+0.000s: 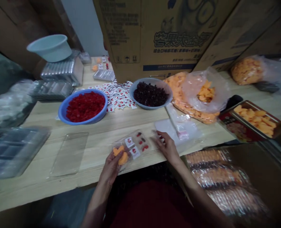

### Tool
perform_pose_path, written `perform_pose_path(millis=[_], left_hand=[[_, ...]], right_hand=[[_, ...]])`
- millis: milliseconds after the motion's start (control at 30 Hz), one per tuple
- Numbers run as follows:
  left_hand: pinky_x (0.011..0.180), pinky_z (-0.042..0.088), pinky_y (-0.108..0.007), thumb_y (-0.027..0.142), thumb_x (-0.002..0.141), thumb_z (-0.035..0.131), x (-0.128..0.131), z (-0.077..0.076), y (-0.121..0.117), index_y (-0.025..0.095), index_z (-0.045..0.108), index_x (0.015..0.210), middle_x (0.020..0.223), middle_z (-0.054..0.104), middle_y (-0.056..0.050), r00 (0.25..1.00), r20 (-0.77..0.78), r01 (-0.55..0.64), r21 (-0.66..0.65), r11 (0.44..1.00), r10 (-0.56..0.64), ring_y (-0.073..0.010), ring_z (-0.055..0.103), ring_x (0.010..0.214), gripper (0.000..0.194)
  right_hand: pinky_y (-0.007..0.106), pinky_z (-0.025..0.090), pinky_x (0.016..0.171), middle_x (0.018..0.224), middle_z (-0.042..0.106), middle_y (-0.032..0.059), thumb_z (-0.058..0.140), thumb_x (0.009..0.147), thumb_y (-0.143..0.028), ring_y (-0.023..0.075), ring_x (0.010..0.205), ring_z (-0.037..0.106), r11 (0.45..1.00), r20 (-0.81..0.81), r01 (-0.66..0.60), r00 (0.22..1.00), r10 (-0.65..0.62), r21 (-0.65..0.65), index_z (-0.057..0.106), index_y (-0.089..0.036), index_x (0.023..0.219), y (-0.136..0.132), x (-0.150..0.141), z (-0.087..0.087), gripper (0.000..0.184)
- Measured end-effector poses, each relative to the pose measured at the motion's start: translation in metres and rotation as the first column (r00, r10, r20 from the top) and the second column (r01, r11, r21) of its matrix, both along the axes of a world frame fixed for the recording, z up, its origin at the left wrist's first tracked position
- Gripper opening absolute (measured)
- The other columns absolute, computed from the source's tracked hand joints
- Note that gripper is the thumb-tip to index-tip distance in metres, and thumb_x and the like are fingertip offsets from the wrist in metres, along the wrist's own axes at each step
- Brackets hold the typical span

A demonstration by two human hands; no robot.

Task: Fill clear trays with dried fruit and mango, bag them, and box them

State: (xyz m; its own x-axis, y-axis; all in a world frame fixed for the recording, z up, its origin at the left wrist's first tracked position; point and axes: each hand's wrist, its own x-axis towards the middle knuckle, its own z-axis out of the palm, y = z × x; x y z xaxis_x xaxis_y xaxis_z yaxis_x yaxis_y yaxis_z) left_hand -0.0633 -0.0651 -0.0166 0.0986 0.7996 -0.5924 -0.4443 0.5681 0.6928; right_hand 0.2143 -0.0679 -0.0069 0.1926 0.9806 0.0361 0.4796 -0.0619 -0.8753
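My left hand (112, 166) grips the near-left end of a clear plastic tray (123, 142), thumb on top, tilted just above the table edge. In the tray lie orange pieces (122, 157), two small white printed packets (129, 142) and several red and dark candies (144, 147). To its right is my right hand (168, 147), fingers bent and somewhat apart, fingertips at the left edge of a stack of clear plastic bags (190, 134). Whether they touch the top bag is hard to tell. An empty clear tray (70, 153) lies left of my left hand.
Behind stand a blue bowl of red candies (85, 107), loose white packets (120, 95) and a bowl of dark candies (150, 94). Bags of orange pieces (205, 91) and an open box (254, 118) are right. Stacked trays (16, 150) sit left; wrapped packs (216, 174) lie below right.
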Motion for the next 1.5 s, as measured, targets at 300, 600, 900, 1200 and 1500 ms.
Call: perform_pose_path(millis=[300, 600, 900, 1200, 1500], left_hand=[[0.069, 0.063, -0.024, 0.013, 0.08, 0.073, -0.021, -0.002, 0.01, 0.015, 0.066, 0.112, 0.103, 0.076, -0.01, 0.997, -0.039, -0.072, -0.044, 0.996, 0.07, -0.0205, 0.075, 0.086, 0.033], [0.071, 0.063, -0.024, 0.012, 0.083, 0.07, -0.024, -0.005, 0.004, 0.014, 0.068, 0.111, 0.104, 0.076, -0.01, 0.993, -0.044, -0.113, -0.058, 0.992, 0.11, -0.0202, 0.075, 0.086, 0.028], [0.065, 0.061, -0.02, 0.01, 0.084, 0.066, -0.018, -0.002, 0.001, 0.012, 0.067, 0.11, 0.102, 0.075, -0.011, 0.991, 0.0, -0.131, -0.054, 0.99, 0.131, -0.0174, 0.075, 0.08, 0.026], [0.081, 0.062, -0.029, 0.021, 0.074, 0.081, 0.031, 0.013, 0.008, 0.016, 0.066, 0.114, 0.108, 0.075, -0.008, 0.987, 0.125, -0.099, 0.0, 0.995, 0.098, -0.0204, 0.074, 0.089, 0.043], [0.082, 0.056, -0.03, 0.033, 0.069, 0.086, 0.06, -0.013, 0.005, 0.016, 0.062, 0.114, 0.104, 0.075, -0.007, 0.997, 0.069, -0.037, 0.121, 0.992, 0.029, -0.019, 0.073, 0.084, 0.053]], right_hand=[[0.037, 0.049, 0.082, 0.102, 0.062, 0.0144, 0.053, 0.094, -0.02, 0.0279, 0.097, 0.058, 0.987, 0.697, -0.069, 0.701, 0.151, -0.145, 0.069, -0.017, 0.09, -0.017, 0.027, -0.01, 0.017], [0.03, 0.038, 0.063, 0.08, 0.066, 0.0089, 0.056, 0.083, -0.013, 0.0196, 0.071, 0.06, 0.974, 0.439, -0.031, 0.889, 0.13, -0.227, 0.063, -0.019, 0.067, 0.003, 0.042, 0.001, 0.019], [0.028, 0.043, 0.055, 0.06, 0.063, 0.0019, 0.063, 0.077, -0.052, 0.0135, 0.055, 0.053, 0.983, -0.114, -0.055, 0.993, 0.035, -0.174, 0.062, -0.018, 0.064, 0.023, 0.074, 0.006, 0.036], [0.023, 0.038, 0.052, 0.056, 0.061, -0.0011, 0.072, 0.061, -0.03, 0.0107, 0.054, 0.05, 0.983, -0.217, -0.015, 0.976, -0.025, -0.181, 0.065, -0.017, 0.057, 0.032, 0.041, -0.029, 0.015], [0.026, 0.048, 0.054, 0.061, 0.064, 0.0007, 0.074, 0.06, -0.044, 0.0121, 0.052, 0.055, 0.971, -0.368, -0.029, 0.928, -0.061, -0.236, 0.065, -0.017, 0.066, 0.036, 0.05, -0.036, 0.029]])
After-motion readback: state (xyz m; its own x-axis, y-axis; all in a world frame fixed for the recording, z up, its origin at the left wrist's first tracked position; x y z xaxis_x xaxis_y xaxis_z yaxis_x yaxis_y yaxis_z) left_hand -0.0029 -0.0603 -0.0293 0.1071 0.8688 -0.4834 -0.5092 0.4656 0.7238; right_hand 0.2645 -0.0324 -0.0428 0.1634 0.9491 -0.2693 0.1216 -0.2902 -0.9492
